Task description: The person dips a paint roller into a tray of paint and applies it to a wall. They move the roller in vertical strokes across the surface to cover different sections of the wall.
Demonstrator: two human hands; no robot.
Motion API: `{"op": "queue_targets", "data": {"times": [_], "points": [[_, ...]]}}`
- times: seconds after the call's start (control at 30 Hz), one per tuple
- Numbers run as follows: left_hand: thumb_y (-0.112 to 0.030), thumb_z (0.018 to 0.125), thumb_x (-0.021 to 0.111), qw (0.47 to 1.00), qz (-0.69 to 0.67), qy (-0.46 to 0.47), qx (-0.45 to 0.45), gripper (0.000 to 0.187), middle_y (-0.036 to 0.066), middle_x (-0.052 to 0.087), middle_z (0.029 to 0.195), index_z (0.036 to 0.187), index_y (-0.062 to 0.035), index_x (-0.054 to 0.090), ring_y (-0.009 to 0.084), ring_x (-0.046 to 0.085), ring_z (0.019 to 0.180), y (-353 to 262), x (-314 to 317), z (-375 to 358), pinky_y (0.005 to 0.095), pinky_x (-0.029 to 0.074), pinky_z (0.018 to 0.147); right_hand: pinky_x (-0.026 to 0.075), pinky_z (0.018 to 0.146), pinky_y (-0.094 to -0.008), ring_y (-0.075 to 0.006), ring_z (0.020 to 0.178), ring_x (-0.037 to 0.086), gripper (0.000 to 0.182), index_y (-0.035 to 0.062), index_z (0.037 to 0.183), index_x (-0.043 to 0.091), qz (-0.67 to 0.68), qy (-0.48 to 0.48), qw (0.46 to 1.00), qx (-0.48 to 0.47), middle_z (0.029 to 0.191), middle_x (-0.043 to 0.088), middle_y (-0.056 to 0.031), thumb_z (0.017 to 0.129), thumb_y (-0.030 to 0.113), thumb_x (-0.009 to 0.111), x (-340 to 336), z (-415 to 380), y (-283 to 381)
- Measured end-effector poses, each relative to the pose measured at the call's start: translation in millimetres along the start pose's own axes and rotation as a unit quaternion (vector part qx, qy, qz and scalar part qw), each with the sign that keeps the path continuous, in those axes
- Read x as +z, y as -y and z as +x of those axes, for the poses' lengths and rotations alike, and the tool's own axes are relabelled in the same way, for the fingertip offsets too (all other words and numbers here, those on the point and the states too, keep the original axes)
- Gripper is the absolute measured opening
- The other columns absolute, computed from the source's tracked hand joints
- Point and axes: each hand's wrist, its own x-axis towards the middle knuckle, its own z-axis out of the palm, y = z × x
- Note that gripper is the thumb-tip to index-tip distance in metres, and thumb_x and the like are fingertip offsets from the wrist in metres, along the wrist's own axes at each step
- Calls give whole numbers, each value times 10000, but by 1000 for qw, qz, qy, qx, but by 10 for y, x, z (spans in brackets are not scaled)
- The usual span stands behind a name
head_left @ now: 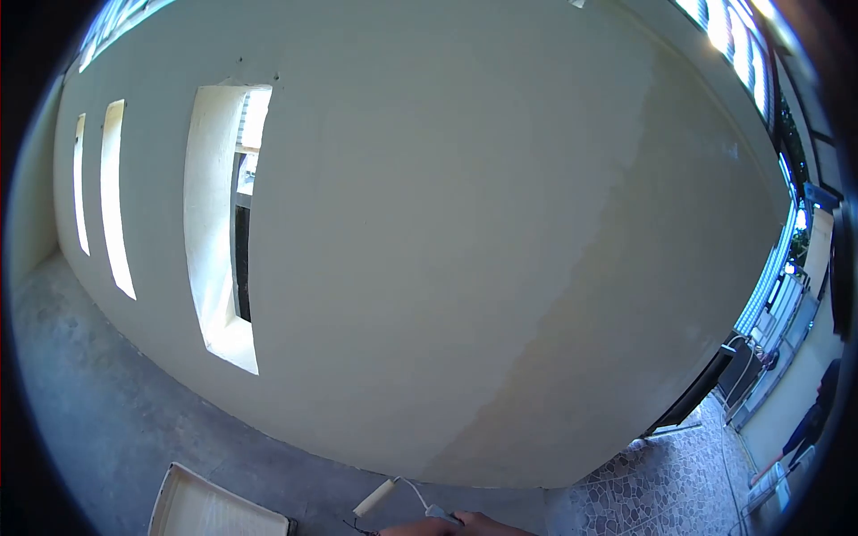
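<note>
At the bottom edge, a paint roller [375, 498] with a pale cover and a bent wire frame lies low in front of the wall. Its grey handle [438, 513] reaches my hands. My right hand [487, 524] is closed around the handle's end, partly cut off by the frame edge. Beside it, my left hand [417, 528] touches or lies just under the handle; its fingers are mostly hidden. A large wall [402, 223] stands ahead, with a darker, damp-looking area [643, 295] on its right side.
A pale paint tray [214, 507] rests on the grey floor [116, 384] at lower left. The wall has a tall window opening [210, 223] and two narrow slots. At right are a patterned tiled floor [643, 487], a dark panel [693, 393] and a partly visible person [815, 415].
</note>
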Motion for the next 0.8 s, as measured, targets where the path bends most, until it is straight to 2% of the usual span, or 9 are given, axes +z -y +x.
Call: {"op": "queue_targets", "data": {"times": [0.03, 0.1, 0.2, 0.33, 0.4, 0.47, 0.53, 0.63, 0.8], "points": [[-321, 857, 619, 1000, -7, 8, 10, 260, 29, 586, 677, 835, -62, 620, 137, 530, 591, -39, -16, 6, 303, 416, 558, 492, 596, -358, -229, 726, 601, 690, 50, 1278, 451, 1, 2, 1000, 13, 954, 626, -136, 768, 461, 671, 73, 101, -177], [-317, 860, 621, 999, -21, 24, 25, 261, 28, 574, 669, 837, -57, 616, 128, 522, 586, -59, 4, 4, 301, 418, 554, 505, 755, -381, -247, 897, 622, 767, 66, 1354, 395, -213, -117, 964, -109, 1079, 620, -170, 758, 453, 683, 205, 288, -477], [-299, 860, 624, 995, -71, 3, 74, 255, 26, 551, 658, 844, -45, 608, 116, 508, 580, -107, -14, -39, 287, 419, 544, 423, 952, -406, -243, 1132, 540, 846, 93, 1417, 317, -52, -54, 997, 0, 1296, 509, -178, 745, 423, 709, 138, 172, -375], [-285, 864, 623, 991, -101, 47, 74, 243, 18, 548, 656, 818, -49, 586, 106, 500, 579, -198, -21, -161, 272, 420, 547, 402, 979, -419, -222, 1260, 431, 829, 127, 1420, 314, -197, -60, 978, 11, 1468, 294, -146, 751, 409, 713, 131, -119, 32], [-280, 865, 622, 988, -113, 72, 81, 240, 11, 546, 656, 806, -51, 580, 104, 497, 578, -149, -1, -184, 270, 420, 548, 468, 482, -294, -138, 547, 577, 488, 2, 1041, 574, -31, -192, 980, 51, 668, 581, -92, 865, 457, 582, 35, -410, 553], [-279, 865, 617, 978, -104, 178, 29, 239, 5, 550, 664, 802, -53, 575, 103, 503, 588, -63, 0, -149, 277, 427, 556, 479, 500, -271, -128, 591, 589, 421, -30, 1078, 559, 0, -291, 952, -93, 770, 601, -77, 865, 328, 625, -115, -612, 642], [-282, 864, 617, 982, -58, 177, 15, 240, 8, 551, 667, 805, -53, 574, 107, 506, 593, -128, -26, -213, 281, 429, 559, 426, 415, -238, -89, 516, 522, 297, -5, 1084, 512, 141, -337, 916, -168, 732, 550, -42, 893, 208, 592, -313, -972, 1002], [-296, 860, 619, 990, -14, 143, -3, 248, 16, 553, 674, 814, -56, 574, 117, 511, 604, -46, -28, -246, 290, 433, 567, 418, 398, -223, -75, 484, 466, 269, 4, 1122, 448, 147, -475, 793, -352, 715, 469, -14, 929, 179, 513, -682, -1469, 1718], [-323, 851, 633, 998, -25, 25, -50, 263, 31, 564, 691, 856, -63, 593, 121, 506, 623, 153, -99, -283, 300, 432, 576, 381, 353, -200, -32, 456, 431, 413, 42, 1269, 426, 30, -718, 627, -302, 703, 464, -10, 963, 317, 460, -1586, -2055, 2701]]}}
